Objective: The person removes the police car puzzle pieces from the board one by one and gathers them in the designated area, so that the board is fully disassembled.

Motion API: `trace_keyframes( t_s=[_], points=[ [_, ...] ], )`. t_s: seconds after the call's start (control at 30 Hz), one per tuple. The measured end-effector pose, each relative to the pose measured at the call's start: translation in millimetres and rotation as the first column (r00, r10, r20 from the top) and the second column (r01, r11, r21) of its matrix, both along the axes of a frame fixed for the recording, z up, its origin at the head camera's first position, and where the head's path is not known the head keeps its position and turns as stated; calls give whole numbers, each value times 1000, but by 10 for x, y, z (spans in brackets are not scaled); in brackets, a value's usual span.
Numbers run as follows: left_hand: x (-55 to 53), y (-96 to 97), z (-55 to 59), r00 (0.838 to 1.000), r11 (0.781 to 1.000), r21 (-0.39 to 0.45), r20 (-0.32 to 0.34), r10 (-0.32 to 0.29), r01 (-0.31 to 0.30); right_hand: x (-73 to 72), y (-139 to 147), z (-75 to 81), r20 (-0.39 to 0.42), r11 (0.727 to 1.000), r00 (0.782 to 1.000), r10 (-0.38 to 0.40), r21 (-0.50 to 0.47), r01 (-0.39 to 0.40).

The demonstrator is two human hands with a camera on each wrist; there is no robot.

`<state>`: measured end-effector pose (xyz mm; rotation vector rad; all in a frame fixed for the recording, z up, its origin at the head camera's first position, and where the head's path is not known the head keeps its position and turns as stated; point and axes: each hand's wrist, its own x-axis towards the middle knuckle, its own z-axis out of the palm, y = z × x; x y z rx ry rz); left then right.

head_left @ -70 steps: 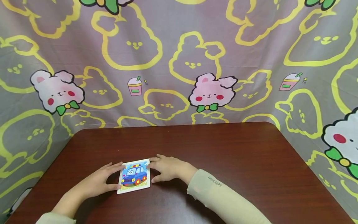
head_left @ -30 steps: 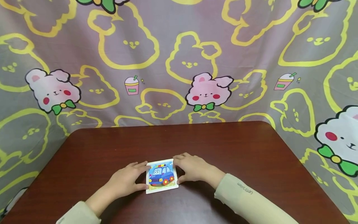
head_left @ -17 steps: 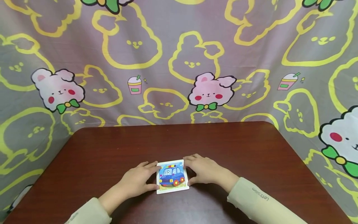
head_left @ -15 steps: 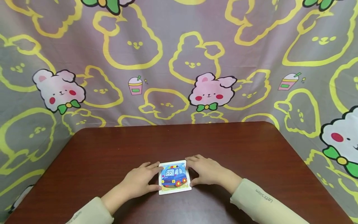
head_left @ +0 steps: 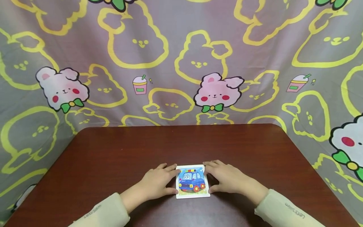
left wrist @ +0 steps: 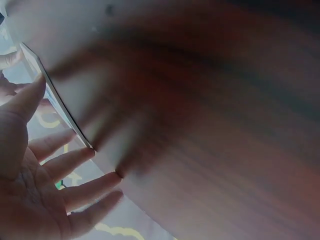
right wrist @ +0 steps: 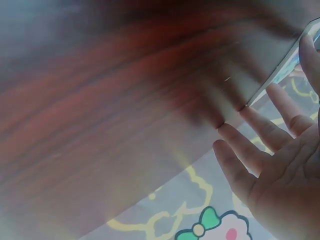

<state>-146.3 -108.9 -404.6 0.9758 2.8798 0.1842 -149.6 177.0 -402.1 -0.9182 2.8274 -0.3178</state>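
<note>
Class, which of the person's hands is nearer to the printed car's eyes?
Left. The left hand touches the left edge of the picture card, beside the eyes; the right hand touches the opposite edge.

We see the card [head_left: 192,182] on the table [head_left: 181,145], between left hand [head_left: 158,182] and right hand [head_left: 227,178], with the cloth [head_left: 170,47] behind the table.

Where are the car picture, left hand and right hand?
Car picture [head_left: 192,183]: head view, on the printed blue car.
Left hand [head_left: 157,183]: head view, back of the hand.
Right hand [head_left: 227,178]: head view, back of the hand.
</note>
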Motion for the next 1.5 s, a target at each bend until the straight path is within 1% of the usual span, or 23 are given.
trace_keyframes(
  t_s=[0.17,0.37,0.47,0.57,0.67,0.77,0.87,1.0,1.13,1.2,1.33,1.5],
  points=[
    [33,145,25,1000,1000,-24,2,7,-7,51,141,5,0,1000,1000,-12,-27,12],
    [46,248,18,999,998,-62,-36,-13,11,72,237,41,31,999,999,-16,-41,18],
    [48,265,4,999,998,-60,-34,-8,6,67,257,80,35,999,999,-4,-48,6],
    [51,263,-5,1000,999,-36,-16,17,-17,47,247,133,29,998,1000,7,-64,-5],
    [57,251,-1,998,998,3,2,61,-61,-1,184,185,18,996,1000,18,-84,-17],
    [65,244,9,996,995,36,2,94,-94,-71,82,219,20,994,999,27,-104,-24],
    [76,249,6,994,993,47,1,105,-105,-149,-31,225,59,991,998,37,-133,-29],
    [94,256,-24,994,993,50,2,107,-107,-259,-184,180,146,984,987,66,-171,-40],
    [113,258,-62,995,994,39,22,100,-101,-337,-300,123,198,979,974,114,-187,-77],
    [117,261,-81,995,995,28,28,94,-95,-353,-335,112,222,979,967,124,-187,-83],
    [116,273,-104,996,996,15,18,85,-86,-369,-378,103,245,982,963,116,-172,-74],
    [102,285,-102,997,997,-11,-2,79,-79,-397,-427,84,237,985,966,100,-163,-62]
  ],
)
